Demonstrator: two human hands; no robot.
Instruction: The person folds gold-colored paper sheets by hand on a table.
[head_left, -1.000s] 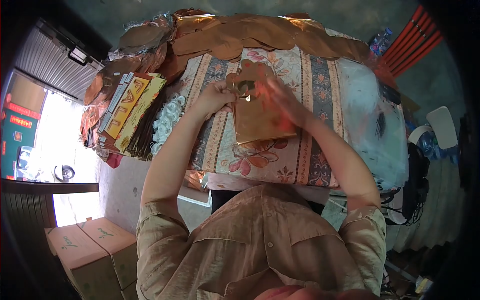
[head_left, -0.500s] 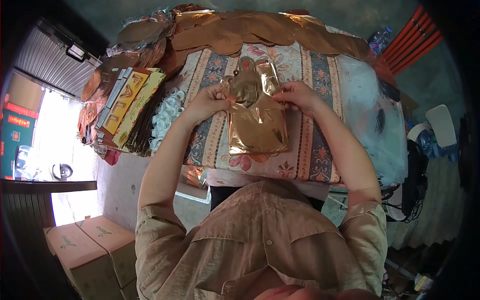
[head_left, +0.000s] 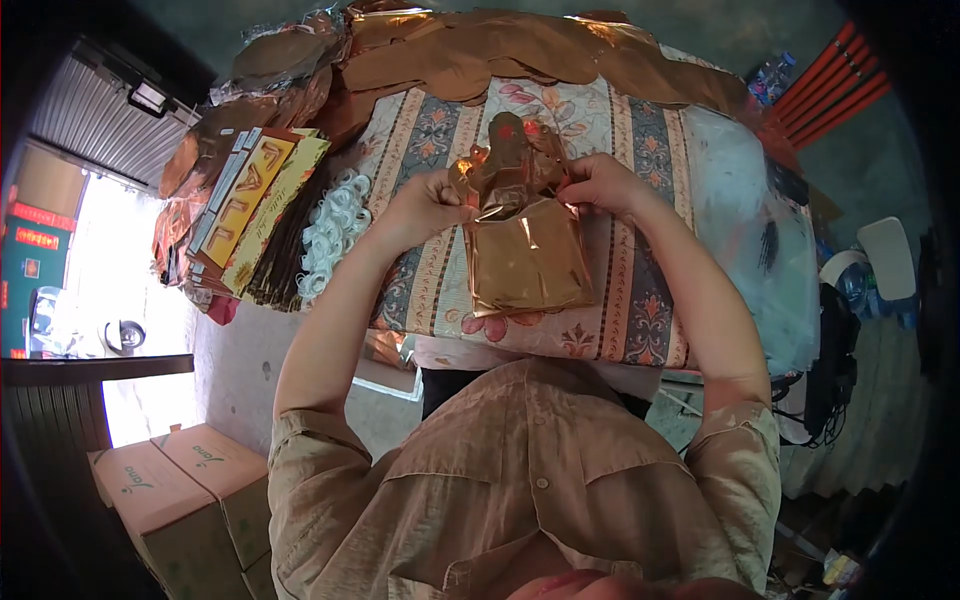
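The left hand (head_left: pixel 430 205) and the right hand (head_left: pixel 600 185) are both closed in a pinch. Each grips one side of the crumpled upper part of a shiny, copper-coloured, crinkled foil piece (head_left: pixel 525 250). The foil piece is bunched and folded between the hands. Above them it rises to a rounded, wrinkled top. Below them it hangs as a flat, smooth, roughly rectangular panel that catches bright glints. It sits between the two hands, its lower edge towards the person's chest, over a table cloth with floral stripes in cream, blue and rust (head_left: pixel 630 300).

Left of the left hand lies a bundle of white curled ribbon (head_left: pixel 335 230), and just beside that a dark fringe of thin strands (head_left: pixel 285 255). Next comes a fanned stack of flat yellow and brown card packs (head_left: pixel 245 205), and the top one reads "FALL" in large orange-red letters.

Along the far edge of the cloth is a heap of flat copper foil shapes (head_left: pixel 480 55). On the right lie clear plastic bags (head_left: pixel 740 220). Down on the floor at the left stand brown cardboard boxes (head_left: pixel 150 480) with green script too small to read surely.
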